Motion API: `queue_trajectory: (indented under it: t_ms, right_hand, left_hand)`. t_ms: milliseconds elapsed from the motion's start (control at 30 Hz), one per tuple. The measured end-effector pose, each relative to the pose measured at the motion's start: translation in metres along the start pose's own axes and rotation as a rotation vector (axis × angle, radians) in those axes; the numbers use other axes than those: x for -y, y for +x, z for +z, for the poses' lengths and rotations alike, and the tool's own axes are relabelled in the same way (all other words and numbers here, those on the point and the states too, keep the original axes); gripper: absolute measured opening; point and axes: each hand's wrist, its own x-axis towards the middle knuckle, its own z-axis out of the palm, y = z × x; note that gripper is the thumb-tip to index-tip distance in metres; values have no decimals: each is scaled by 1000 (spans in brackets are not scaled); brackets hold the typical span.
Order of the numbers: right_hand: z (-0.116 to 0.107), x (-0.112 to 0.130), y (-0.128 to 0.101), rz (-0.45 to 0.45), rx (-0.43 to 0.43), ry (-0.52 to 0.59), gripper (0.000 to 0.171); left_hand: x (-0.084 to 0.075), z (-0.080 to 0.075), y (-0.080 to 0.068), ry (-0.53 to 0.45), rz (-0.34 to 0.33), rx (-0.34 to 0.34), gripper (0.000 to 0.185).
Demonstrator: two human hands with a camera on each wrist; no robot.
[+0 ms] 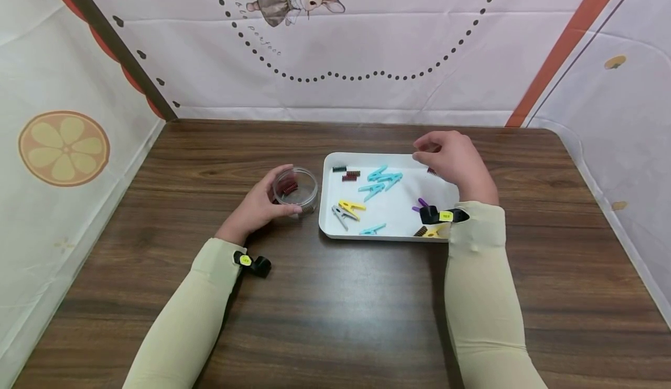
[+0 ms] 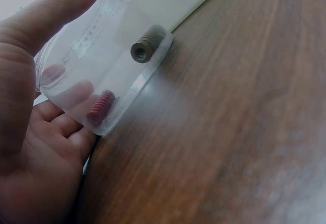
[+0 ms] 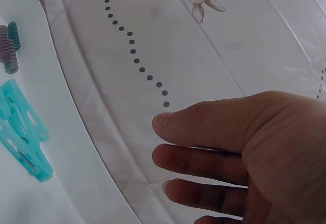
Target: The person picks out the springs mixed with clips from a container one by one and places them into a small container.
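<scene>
My left hand (image 1: pixel 258 205) grips a clear round plastic jar (image 1: pixel 317 188) at the tray's left, thumb on the near side and fingers behind. Inside the jar lie a red spring (image 2: pixel 102 108) and a bronze-coloured spring (image 2: pixel 147 45). Over the right back part of the white tray (image 1: pixel 398 217) hovers my right hand (image 1: pixel 457 162), its fingers loosely bent, with nothing seen between thumb and fingers. A dark red spring (image 1: pixel 432 172) shows below it. At the tray's back left are a dark green spring (image 1: pixel 339 169) and red springs (image 1: pixel 351 176).
The tray also holds several turquoise clips (image 1: pixel 385 177), a yellow clip (image 1: pixel 352 205), a grey clip (image 1: pixel 339 216) and a purple clip (image 1: pixel 421 202). A brown spring (image 1: pixel 420 231) lies near its front edge, partly beside my right sleeve (image 1: pixel 479 261). A fabric backdrop (image 1: pixel 367 45) rises behind the wooden table (image 1: pixel 335 307).
</scene>
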Motion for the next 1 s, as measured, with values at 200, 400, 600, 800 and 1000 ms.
queue_trajectory:
  t_ms: [200,400,600,800,1000]
  right_hand:
    - [-2,-4,0,14,26,-2,34]
    - [-3,-6,0,33,47,-13,33]
    - [-4,-7,1,64,64,-20,32]
    - [-5,-10,0,111,65,-14,33]
    - [-5,-11,-1,134,59,-21,33]
  left_hand:
    - [21,-2,6,12,-6,-18,94]
    - [15,-2,4,14,-21,-18,93]
    - [3,-1,1,8,-21,-8,92]
    - [18,-1,5,21,-9,-24,91]
    - [21,-1,6,23,-8,-26,91]
